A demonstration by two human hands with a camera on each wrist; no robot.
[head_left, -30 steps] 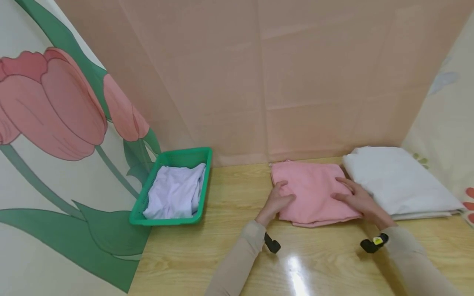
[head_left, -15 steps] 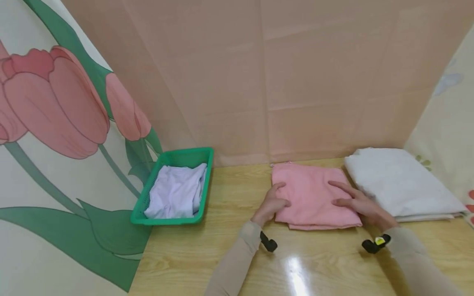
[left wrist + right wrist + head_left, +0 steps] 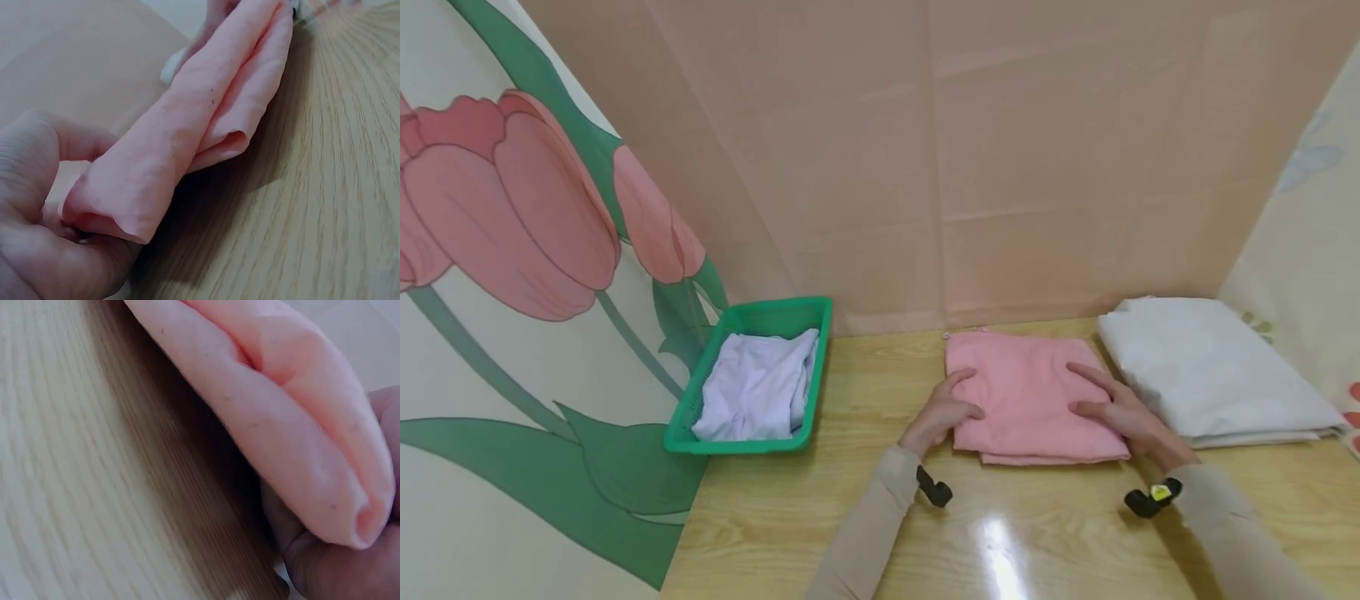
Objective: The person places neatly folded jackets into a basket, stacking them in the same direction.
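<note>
A folded pink cloth (image 3: 1026, 400) lies across the right middle of the wooden table in the head view. My left hand (image 3: 942, 412) grips its left edge. In the left wrist view that hand (image 3: 56, 219) has its fingers round the end of the fold, with a dark shadow below the cloth (image 3: 169, 137). At the opposite edge my right hand (image 3: 1138, 417) holds the cloth, thumb and a finger visible on top. The right wrist view shows the rolled layers of cloth (image 3: 300, 444) in the right hand (image 3: 344, 569). Some fingers are hidden under the cloth.
A green basket (image 3: 745, 448) with a folded pale lilac cloth (image 3: 756, 387) in it stands at the left. Right beside the pink cloth lies a folded white sheet-like cloth (image 3: 1210, 367). A beige covering (image 3: 880, 167) hangs behind the table (image 3: 880, 517).
My left hand has shifted a little to the left along with the pink cloth's left edge. The right hand has stayed nearly in place, its fingers slightly shifted on the cloth.
</note>
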